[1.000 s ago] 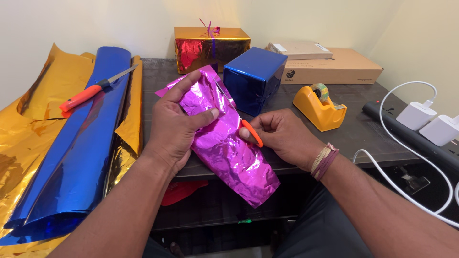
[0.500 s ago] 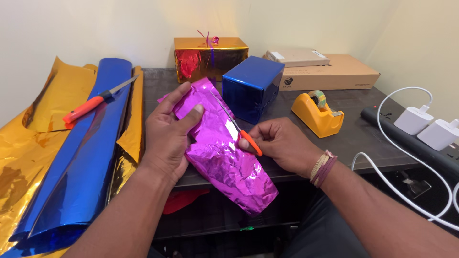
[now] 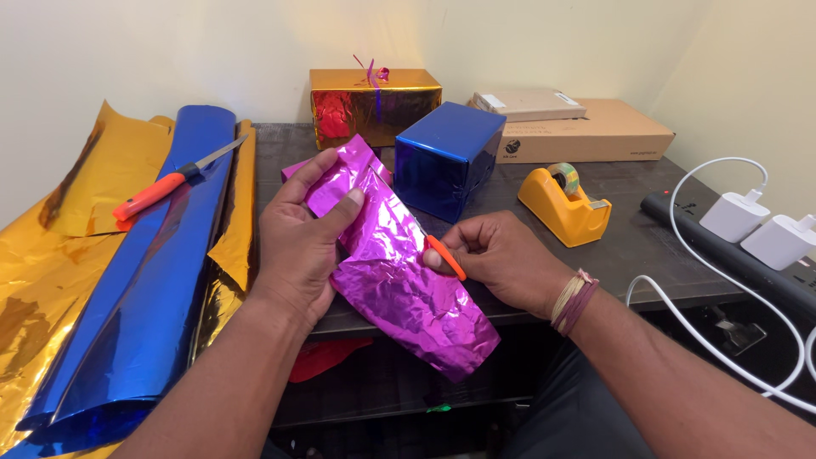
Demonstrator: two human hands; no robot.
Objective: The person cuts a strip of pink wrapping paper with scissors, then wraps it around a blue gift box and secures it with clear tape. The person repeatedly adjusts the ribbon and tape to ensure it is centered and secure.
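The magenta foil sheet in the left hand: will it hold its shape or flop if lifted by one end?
The magenta foil sheet is creased and crinkled, so it probably flops. Its lower end already droops past the table edge, unsupported. The glossy surface may slip, so the left hand pinching it seems wise.

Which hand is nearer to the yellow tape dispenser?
The right hand, holding orange-handled scissors at the purple foil, sits just in front of the yellow tape dispenser. The left hand grips the foil's far side, farther away.

A knife (image 3: 174, 177) lies on foil rolls (image 3: 144, 272) left of the table (image 3: 646, 229); a tape dispenser (image 3: 563, 202) sits right of a wrapped box (image 3: 448, 157).
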